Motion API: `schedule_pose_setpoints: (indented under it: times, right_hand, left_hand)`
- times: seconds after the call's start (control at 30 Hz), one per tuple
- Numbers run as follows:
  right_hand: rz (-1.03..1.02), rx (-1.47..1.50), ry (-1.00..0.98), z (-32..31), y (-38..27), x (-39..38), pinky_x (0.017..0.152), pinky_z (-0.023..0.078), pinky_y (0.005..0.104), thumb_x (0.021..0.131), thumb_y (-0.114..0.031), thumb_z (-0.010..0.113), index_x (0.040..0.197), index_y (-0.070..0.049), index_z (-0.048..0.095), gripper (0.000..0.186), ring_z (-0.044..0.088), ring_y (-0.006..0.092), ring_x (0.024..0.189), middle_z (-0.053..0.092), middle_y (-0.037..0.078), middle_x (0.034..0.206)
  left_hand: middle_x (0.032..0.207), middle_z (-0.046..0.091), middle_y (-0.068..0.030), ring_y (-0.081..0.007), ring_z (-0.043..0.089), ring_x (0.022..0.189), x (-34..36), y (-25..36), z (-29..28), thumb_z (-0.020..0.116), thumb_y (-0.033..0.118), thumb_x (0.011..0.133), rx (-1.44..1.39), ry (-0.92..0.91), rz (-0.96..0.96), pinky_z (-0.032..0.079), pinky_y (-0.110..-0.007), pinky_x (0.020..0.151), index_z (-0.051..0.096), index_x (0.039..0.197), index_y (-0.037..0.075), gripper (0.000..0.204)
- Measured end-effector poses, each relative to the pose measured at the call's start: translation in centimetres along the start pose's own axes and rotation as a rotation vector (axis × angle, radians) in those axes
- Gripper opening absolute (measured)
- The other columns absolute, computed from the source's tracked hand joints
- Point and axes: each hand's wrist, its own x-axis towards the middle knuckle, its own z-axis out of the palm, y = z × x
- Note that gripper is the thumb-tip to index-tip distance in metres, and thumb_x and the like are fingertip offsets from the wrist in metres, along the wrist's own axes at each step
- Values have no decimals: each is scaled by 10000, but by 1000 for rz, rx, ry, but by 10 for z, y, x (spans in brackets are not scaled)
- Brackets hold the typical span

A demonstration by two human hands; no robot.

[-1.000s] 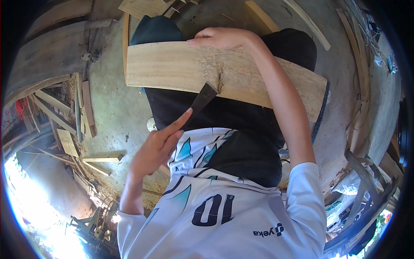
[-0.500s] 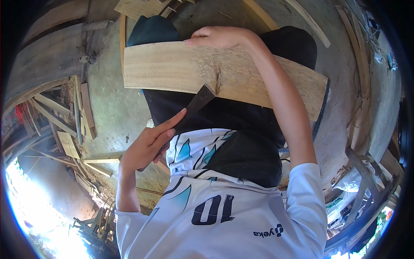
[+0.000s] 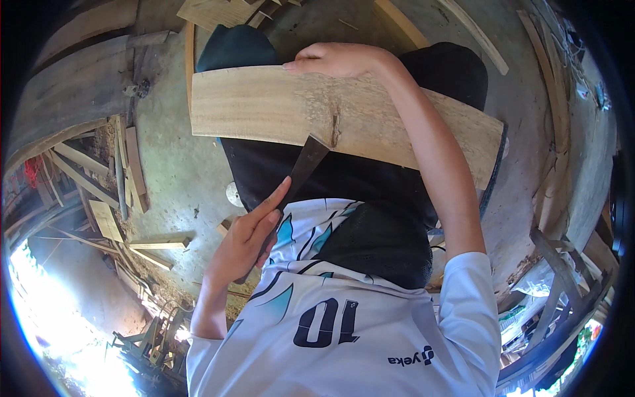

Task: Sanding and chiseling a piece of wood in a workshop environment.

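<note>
Here I see the pale board (image 3: 258,106) across the dark trousers (image 3: 370,173), a flat dark blade (image 3: 309,159) at its near edge beside a crack (image 3: 335,124). The left hand (image 3: 243,243) holds the blade, forefinger laid along it; the right hand (image 3: 337,59) clasps the board's far edge. Leftward, wood strips (image 3: 159,244) lie on the floor (image 3: 175,178).

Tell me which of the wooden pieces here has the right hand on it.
The wide pale board lying across the person's legs, with the right hand at its far edge. The other pieces are off the legs, untouched.
</note>
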Motion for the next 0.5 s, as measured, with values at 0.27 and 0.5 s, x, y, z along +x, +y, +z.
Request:
schedule_pose_setpoints:
  times: [0.27,0.5]
  right_hand:
    - [-5,1,19,-1,3,2,1028,435,335,928,-696,518,1306,-105,644,713,609,231,1184,657,103,1286]
    - [3,-24,41,3,5,7,1041,431,348,931,-687,521,1314,-101,635,710,604,236,1204,660,104,1287]
  left_hand:
    - [584,422,30,-52,402,448,3,-2,1,364,235,1099,-62,-12,-16,392,-217,483,298,1585,217,491]
    - [597,427,19,-55,406,460,-1,-10,12,369,241,1099,-145,31,-13,390,-217,488,299,1585,217,491]
